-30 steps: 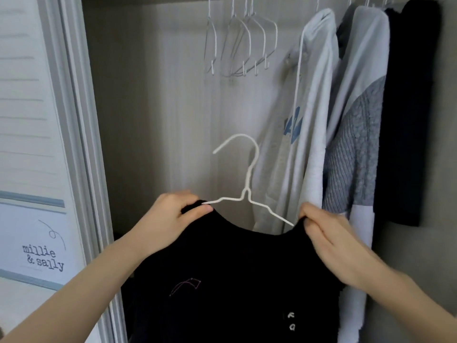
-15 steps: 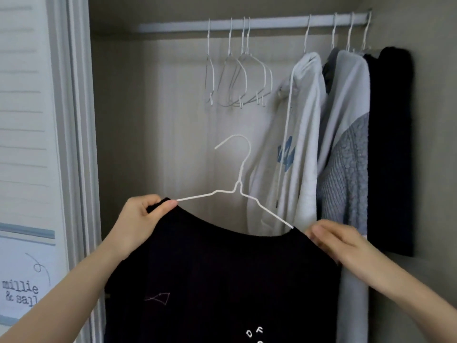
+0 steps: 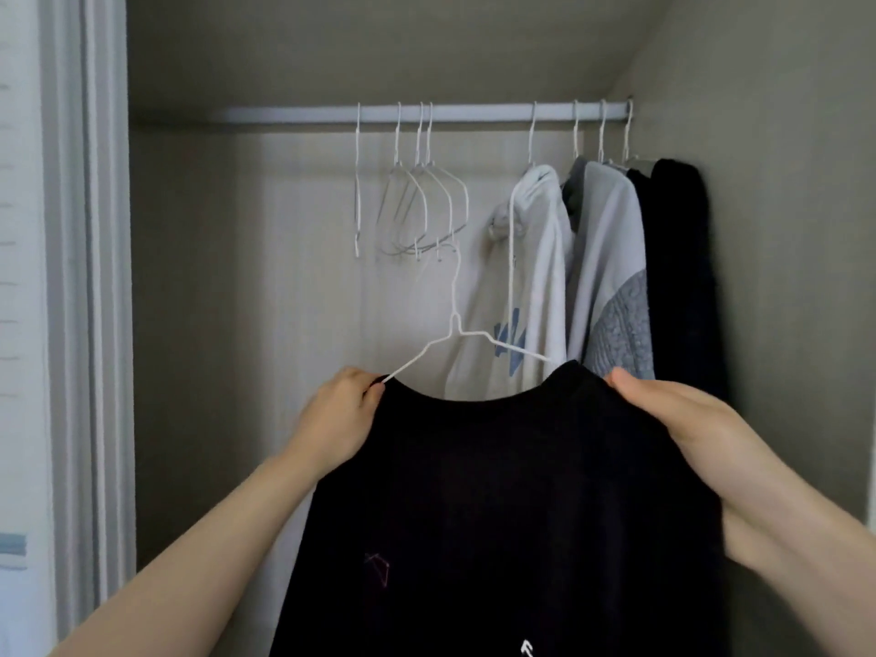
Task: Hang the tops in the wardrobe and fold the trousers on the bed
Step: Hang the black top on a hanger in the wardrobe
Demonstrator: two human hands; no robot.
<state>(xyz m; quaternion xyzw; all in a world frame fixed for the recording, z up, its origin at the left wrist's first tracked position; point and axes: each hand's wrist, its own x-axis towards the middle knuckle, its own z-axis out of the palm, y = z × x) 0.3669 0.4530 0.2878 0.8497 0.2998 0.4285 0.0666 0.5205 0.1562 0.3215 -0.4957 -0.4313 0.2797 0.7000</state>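
Writing: no brand or word can be read – the black top [image 3: 497, 490] carries a thin pink outline figure low on its front and a scrap of white print at the bottom edge, cut off by the frame; the hanging white hoodie [image 3: 535, 277] shows a blue mark, too creased to read.
Left hand [image 3: 339, 419]: its grip is closed on the top's left shoulder, fingers curled over the cloth and pinching it just where the wire arm of the white hanger [image 3: 455, 334] enters the fabric.
Right hand [image 3: 682, 419]: its grip is closed on the top's right shoulder, thumb lying along the upper edge, fingers hidden behind the cloth.
Black top: held up in front of the open wardrobe, spread between both hands, neckline dipping in the middle, body hanging down out of the frame.
White hanger: threaded inside the top, neck and twisted stem rising above the collar – the hook reaches up near the lower ends of the empty hangers [image 3: 417, 206], below the rail [image 3: 294, 113] and not on it.
Rail: white, runs across the top of the wardrobe.
Empty hangers: a group of white wire ones left of centre on the rail.
Hung clothes: to the right, the white hoodie, then a grey and white sweater [image 3: 611, 286], then a dark garment [image 3: 678, 277] against the side wall.
Door frame [image 3: 90, 324]: pale, ribbed, at the left edge.
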